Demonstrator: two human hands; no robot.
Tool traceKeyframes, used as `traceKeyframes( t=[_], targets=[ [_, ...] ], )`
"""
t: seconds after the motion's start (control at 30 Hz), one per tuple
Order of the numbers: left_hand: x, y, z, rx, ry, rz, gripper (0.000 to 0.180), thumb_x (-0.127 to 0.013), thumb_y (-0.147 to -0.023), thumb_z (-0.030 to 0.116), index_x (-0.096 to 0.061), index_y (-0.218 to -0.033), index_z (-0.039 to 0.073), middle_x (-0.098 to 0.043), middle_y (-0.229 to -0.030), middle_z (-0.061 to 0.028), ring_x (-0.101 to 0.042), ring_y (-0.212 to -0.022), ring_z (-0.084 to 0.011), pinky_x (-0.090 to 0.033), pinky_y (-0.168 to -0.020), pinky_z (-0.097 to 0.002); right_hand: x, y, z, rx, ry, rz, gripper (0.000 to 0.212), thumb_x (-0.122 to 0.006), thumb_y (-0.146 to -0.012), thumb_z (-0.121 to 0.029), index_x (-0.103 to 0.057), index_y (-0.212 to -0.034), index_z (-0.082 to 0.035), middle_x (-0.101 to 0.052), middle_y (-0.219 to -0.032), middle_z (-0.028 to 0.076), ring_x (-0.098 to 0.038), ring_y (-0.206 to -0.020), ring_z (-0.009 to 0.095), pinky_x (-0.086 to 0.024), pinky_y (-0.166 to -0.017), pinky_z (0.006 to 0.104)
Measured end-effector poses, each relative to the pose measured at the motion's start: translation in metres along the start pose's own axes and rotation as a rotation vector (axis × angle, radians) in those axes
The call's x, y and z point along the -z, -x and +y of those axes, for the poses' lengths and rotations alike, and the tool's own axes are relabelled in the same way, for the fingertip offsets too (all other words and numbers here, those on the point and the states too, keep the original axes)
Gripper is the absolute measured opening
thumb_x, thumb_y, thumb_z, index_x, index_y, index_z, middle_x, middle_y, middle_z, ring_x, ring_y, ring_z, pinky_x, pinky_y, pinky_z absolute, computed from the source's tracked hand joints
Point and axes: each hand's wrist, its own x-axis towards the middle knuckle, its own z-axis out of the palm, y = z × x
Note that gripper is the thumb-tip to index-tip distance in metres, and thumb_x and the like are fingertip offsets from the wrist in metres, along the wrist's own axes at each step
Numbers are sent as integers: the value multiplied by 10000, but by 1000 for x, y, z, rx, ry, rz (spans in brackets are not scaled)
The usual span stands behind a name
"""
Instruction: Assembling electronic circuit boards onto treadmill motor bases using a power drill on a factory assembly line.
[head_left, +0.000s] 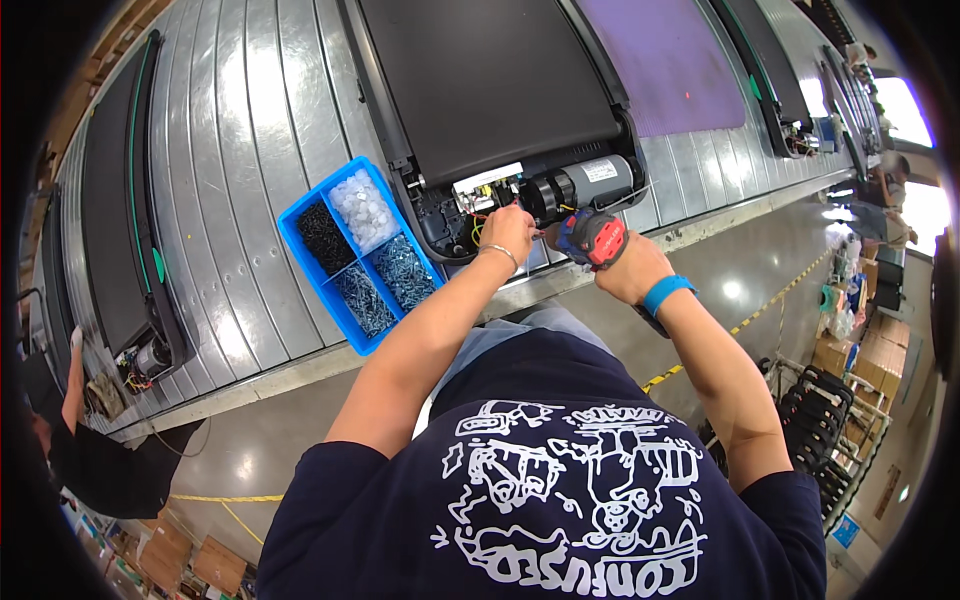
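A treadmill (490, 80) with a black belt lies on the slatted metal line, its motor compartment toward me. Inside that compartment are a silver-and-black motor (602, 176), a circuit board (490, 188) and coloured wires. My right hand (642, 268) is wrapped round a red-and-blue cordless power screwdriver (603, 240), its nose pointing left at the compartment's near edge. Just left of that nose, my left hand (510, 230) has its fingers pinched together; what they hold is too small to make out. A blue divided tray (364, 344) stands left of my left forearm.
The tray holds white plastic pieces (363, 210), black screws (322, 238) and silvery screws (403, 272). A purple mat (670, 75) lies right of the treadmill. More treadmills (120, 200) stand along the line. A co-worker (110, 455) is at the left; racked black parts (815, 420) stand right.
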Motion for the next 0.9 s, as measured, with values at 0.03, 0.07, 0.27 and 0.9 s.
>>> traceKeyframes(
  t=[0.03,0.07,0.27,0.9],
  targets=[
    [-2,6,2,-6,91,79,83,-667,-768,105,-730,-809,70,-662,-848,-157,-645,-848,-336,-523,-788,-417,-6,2,5,15,-21,17,245,-586,-682,-137,-606,-884,0,-641,-926,248,-599,-925,418,-500,-818,450],
    [-2,9,3,-13,180,167,86,-671,-769,111,-730,-808,62,-657,-826,-163,-641,-837,-336,-519,-790,-412,-12,5,11,34,-39,38,242,-582,-686,-129,-603,-893,-5,-640,-927,242,-597,-926,416,-499,-818,450],
    [25,20,-22,455,192,681,174,-693,-776,204,-728,-832,43,-678,-869,-173,-653,-851,-337,-521,-780,-415,-44,9,49,217,-114,145,227,-592,-715,-180,-651,-851,-8,-653,-894,263,-622,-894,425,-517,-813,450],
    [18,8,34,583,-510,442,275,-650,-807,293,-708,-914,45,-685,-882,-182,-666,-852,-333,-500,-803,-457,-86,37,158,207,-879,368,228,-709,-650,-129,-635,-809,17,-655,-712,188,-668,-725,369,-524,-695,415]
  ],
)
